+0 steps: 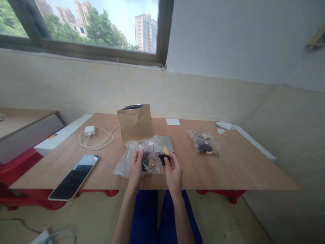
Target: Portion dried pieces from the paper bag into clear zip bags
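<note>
My left hand (pixel 136 166) is closed on the edge of a clear zip bag (pixel 157 159) with a red seal line. Dark and tan dried pieces (pixel 150 164) show inside it. Just right of the bag's mouth, my right hand (pixel 174 171) pinches a dark dried piece (pixel 164 158) and a pale one (pixel 166 150); their exact kind is too small to tell. More clear plastic bags (pixel 124 164) lie beneath and left of my left hand. Behind my hands a flat silver scale (pixel 168 140) rests on the table, partly covered by the plastic.
A brown paper pouch (pixel 135 123) stands open behind the bags. Filled zip bags (pixel 207 146) lie to the right. At the left are a phone (pixel 74 177) overhanging the front edge and a white charger (pixel 89 130) with its cable. White paper (pixel 173 121) lies at the back.
</note>
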Action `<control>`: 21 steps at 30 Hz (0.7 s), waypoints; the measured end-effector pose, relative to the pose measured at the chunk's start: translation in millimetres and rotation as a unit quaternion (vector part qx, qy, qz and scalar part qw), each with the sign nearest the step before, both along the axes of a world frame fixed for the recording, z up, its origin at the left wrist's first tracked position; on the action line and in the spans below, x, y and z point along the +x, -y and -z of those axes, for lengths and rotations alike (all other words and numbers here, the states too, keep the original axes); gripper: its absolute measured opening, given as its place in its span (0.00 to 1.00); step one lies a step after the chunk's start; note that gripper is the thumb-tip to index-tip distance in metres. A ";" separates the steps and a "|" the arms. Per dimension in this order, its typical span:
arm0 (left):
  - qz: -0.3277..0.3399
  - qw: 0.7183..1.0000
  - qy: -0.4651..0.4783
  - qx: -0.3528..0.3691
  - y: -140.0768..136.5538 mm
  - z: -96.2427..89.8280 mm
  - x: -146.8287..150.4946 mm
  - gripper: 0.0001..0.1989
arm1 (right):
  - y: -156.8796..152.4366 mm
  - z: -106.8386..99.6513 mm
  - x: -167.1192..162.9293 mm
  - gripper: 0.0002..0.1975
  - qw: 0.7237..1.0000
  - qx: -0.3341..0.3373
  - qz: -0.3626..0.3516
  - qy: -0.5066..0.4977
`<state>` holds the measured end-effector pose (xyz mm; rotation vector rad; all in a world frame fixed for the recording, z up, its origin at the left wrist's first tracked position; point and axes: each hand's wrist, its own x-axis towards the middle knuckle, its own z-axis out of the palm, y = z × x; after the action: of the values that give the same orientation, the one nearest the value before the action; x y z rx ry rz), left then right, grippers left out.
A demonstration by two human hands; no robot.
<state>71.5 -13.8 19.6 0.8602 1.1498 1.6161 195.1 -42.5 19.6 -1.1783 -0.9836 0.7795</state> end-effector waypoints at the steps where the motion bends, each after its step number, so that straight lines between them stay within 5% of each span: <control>1: -0.014 1.000 0.008 -0.003 -2.3 0.4 -1.5 0.11 | -0.4 1.4 1.6 0.21 1.000 -0.001 0.012 0.017; 5: -0.033 0.991 0.125 -0.042 -15.3 2.7 -6.6 0.08 | -3.4 3.0 6.1 0.21 1.000 0.015 0.017 0.005; 11: 0.043 0.925 0.351 -0.137 -29.0 18.0 -17.5 0.09 | -5.8 3.2 12.5 0.23 0.998 0.003 0.031 -0.047; 16: 0.066 0.902 0.403 -0.144 -28.1 26.8 -24.4 0.12 | -13.0 -4.4 3.6 0.20 0.999 0.028 0.019 -0.035; 21: 0.067 0.900 0.406 -0.147 -27.5 28.9 -24.2 0.12 | -62.4 -46.2 -17.6 0.15 0.986 0.152 -0.053 0.049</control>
<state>47.3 13.8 -9.3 0.0238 0.6765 1.4106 177.4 19.9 65.8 -0.9122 -1.2087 0.6309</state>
